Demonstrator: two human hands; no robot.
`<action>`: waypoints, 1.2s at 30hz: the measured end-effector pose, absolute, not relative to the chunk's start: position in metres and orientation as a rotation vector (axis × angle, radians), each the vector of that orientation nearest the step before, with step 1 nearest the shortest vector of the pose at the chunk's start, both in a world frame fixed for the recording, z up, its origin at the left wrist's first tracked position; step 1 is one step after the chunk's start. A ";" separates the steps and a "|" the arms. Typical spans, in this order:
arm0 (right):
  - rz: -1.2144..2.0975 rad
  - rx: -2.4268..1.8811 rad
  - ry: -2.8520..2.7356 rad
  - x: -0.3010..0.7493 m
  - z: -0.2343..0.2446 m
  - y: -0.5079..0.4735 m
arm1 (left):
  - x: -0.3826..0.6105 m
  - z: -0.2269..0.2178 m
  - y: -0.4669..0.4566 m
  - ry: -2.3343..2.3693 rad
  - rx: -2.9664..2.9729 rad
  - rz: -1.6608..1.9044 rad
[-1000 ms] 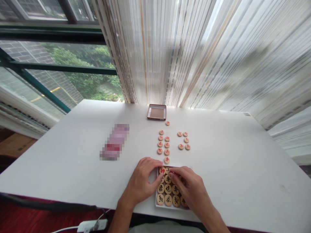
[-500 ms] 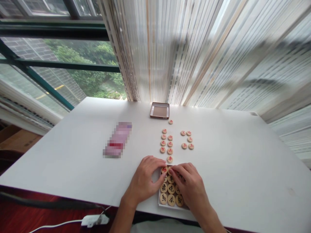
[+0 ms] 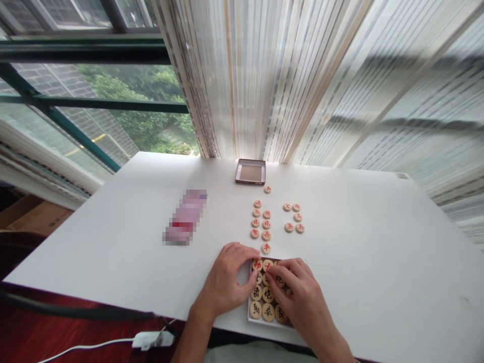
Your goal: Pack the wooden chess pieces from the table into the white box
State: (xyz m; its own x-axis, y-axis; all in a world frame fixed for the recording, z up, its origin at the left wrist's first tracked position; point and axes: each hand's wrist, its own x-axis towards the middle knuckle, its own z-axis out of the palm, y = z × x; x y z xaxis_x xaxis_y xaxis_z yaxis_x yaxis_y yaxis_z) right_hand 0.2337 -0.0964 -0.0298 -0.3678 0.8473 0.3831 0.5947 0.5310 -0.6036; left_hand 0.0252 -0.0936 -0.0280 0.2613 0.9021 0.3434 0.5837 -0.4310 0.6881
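Observation:
A shallow box (image 3: 250, 302) near the table's front edge holds rows of round wooden xiangqi pieces, most of them black-marked. My left hand (image 3: 230, 275) curves around its far left corner, thumb and index finger against the edge beside a red-marked piece (image 3: 257, 264). Over the box is my right hand (image 3: 297, 287), thumb and index finger pinched at the lower edge of a second red-marked xiangqi piece (image 3: 267, 264) in the back row. That hand hides the right side of the box. Beyond the box, several red-marked pieces (image 3: 266, 224) lie loose in two groups.
An open box lid (image 3: 250, 172) lies at the table's back edge. A blurred pink object (image 3: 185, 217) is to the left on the white table (image 3: 124, 242). Curtains (image 3: 245, 80) and a window stand behind. A white power strip (image 3: 153, 340) is below the front edge.
My right fingertips have shifted slightly right and toward me, uncovering more of the second red-marked xiangqi piece. My left hand stays at the box corner. The view has shifted slightly.

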 end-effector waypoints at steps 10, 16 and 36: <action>0.454 -1.161 -2.050 0.231 -0.036 -0.094 | 0.025 -0.030 -0.093 1.363 2.084 0.997; 0.452 -1.161 -2.016 0.229 -0.039 -0.094 | 0.026 -0.030 -0.092 1.376 2.095 1.001; 0.488 -1.151 -1.980 0.228 -0.040 -0.096 | 0.025 -0.033 -0.092 1.384 2.103 0.970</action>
